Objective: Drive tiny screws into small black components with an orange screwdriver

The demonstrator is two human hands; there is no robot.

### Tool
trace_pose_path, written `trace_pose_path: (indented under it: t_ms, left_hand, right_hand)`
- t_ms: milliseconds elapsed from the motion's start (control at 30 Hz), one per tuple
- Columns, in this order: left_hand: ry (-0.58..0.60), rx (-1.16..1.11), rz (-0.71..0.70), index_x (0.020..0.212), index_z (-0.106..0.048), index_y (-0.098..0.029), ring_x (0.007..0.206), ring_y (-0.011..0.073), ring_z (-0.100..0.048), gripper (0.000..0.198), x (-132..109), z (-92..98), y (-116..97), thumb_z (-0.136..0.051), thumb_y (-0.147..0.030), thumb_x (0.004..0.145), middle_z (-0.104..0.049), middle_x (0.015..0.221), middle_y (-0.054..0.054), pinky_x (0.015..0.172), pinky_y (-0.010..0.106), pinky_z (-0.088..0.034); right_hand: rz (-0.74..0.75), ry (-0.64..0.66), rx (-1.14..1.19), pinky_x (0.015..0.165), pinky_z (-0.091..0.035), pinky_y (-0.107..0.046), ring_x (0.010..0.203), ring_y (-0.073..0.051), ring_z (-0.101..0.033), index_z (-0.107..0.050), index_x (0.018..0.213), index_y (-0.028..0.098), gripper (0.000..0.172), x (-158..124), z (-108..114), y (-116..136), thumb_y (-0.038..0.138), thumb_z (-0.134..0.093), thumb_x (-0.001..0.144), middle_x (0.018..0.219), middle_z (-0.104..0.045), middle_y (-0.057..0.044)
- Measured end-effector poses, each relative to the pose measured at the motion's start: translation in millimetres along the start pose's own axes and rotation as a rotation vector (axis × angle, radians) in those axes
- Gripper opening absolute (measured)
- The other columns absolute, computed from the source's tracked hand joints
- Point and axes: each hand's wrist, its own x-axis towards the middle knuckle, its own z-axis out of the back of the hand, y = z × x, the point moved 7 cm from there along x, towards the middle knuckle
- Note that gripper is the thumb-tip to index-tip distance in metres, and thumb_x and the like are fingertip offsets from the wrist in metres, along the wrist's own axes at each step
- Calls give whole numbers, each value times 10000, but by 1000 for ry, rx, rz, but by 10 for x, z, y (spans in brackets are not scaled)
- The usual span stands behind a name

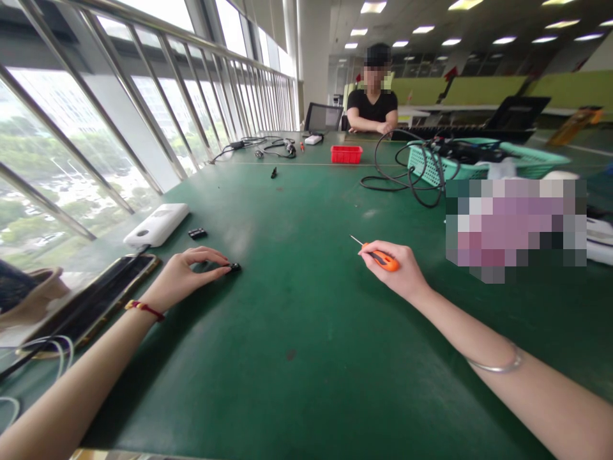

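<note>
My left hand [191, 271] rests on the green table [306, 332], its fingertips pinched around a small black part [234, 267]. Another small black piece [197, 233] lies just beyond that hand. My right hand [397, 268] is closed around an orange-handled screwdriver [383, 258], whose thin metal tip points up and to the left, above the table. The two hands are well apart.
A white power bank [157, 224] and a phone [90, 303] with a cable lie at the left edge by the window railing. Farther off are a red bin [346, 154], black cables [397, 172] and a teal basket [527, 160]. A person [372, 102] sits at the far end.
</note>
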Motion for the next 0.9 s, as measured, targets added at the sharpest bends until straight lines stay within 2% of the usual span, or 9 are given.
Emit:
trace_pose_path:
  t_ms: [533,900]
  left_hand:
    - [-16,8,101,832,-675,-184,922,183,-571,360,-24,7,30,-639,-496,655,-688,931,29,899,271,-393]
    - [19,-7,148,843,-681,-186,900,198,-587,377,-31,-9,44,-635,-505,647,-700,897,16,880,269,-410]
  right_hand:
    - [11,7,-4,660,-473,-243,686,-148,-639,-650,757,200,91,-9,-12,4,222,-562,746,781,-699,-10]
    - [25,8,2,663,-476,-250,692,-156,-641,-647,754,201,99,-1,-13,19,231,-553,751,777,-699,-15]
